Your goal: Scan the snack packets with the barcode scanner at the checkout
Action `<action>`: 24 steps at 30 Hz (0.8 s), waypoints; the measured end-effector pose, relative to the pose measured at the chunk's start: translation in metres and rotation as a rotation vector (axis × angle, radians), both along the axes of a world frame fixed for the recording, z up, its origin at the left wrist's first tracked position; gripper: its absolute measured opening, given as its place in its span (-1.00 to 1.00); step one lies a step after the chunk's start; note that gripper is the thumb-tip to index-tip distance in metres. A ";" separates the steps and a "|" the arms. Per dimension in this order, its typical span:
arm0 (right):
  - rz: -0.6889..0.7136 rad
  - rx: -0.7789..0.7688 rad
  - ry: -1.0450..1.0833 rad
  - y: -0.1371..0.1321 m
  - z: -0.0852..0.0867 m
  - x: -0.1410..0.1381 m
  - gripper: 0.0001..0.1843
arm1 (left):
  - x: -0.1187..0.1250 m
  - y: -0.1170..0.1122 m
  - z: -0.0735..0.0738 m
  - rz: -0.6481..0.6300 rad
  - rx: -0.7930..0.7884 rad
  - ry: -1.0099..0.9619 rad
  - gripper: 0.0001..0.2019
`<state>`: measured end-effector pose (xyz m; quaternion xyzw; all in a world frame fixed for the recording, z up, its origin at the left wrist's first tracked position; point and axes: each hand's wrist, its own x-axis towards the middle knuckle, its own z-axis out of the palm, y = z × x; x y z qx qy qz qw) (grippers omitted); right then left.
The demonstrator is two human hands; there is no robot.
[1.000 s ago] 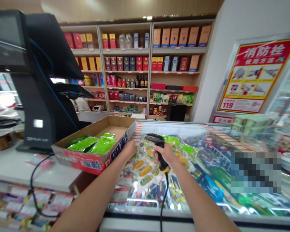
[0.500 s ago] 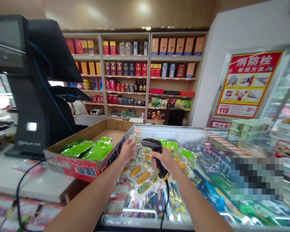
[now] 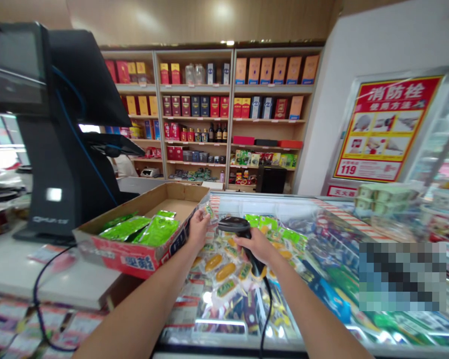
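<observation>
Beside a carton (image 3: 125, 262), the left hand (image 3: 198, 229) pinches a small packet (image 3: 208, 208), probably light, slippery and best gripped by its edge, while the right hand (image 3: 261, 245), fingers wrapped around the handle, holds a stiff scanner (image 3: 234, 224) over more packets (image 3: 225, 271).

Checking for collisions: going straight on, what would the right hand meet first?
Probably the small packet in the left hand, with the scanner leading the right hand; depth is unclear.

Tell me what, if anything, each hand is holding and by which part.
The right-hand grip holds a black scanner by its handle; the left-hand grip holds a small clear packet, seemingly by its near end.
</observation>
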<state>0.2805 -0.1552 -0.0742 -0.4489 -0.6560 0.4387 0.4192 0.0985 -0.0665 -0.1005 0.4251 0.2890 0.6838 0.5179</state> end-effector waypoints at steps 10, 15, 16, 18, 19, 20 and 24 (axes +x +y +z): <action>0.005 -0.002 -0.030 -0.005 0.004 -0.005 -0.72 | 0.002 0.005 -0.003 0.050 0.090 0.017 -0.59; 0.007 -0.009 0.005 -0.005 0.004 -0.005 -0.70 | 0.001 0.006 -0.004 0.060 0.064 0.032 -0.59; 0.011 -0.002 0.006 -0.005 0.004 -0.005 -0.70 | 0.000 0.005 -0.004 0.047 0.056 0.028 -0.59; 0.018 0.018 -0.001 -0.006 0.005 -0.005 -0.71 | 0.000 0.004 -0.004 0.023 0.043 0.027 -0.57; 0.022 0.027 -0.007 -0.006 0.005 -0.005 -0.71 | 0.000 0.003 -0.003 0.019 0.040 0.033 -0.56; 0.025 0.033 -0.011 -0.006 0.004 -0.005 -0.71 | 0.000 0.001 -0.003 0.024 0.035 0.045 -0.56; 0.025 0.011 -0.001 -0.004 -0.001 -0.006 -0.72 | 0.000 -0.007 0.007 0.142 0.059 0.146 -0.65</action>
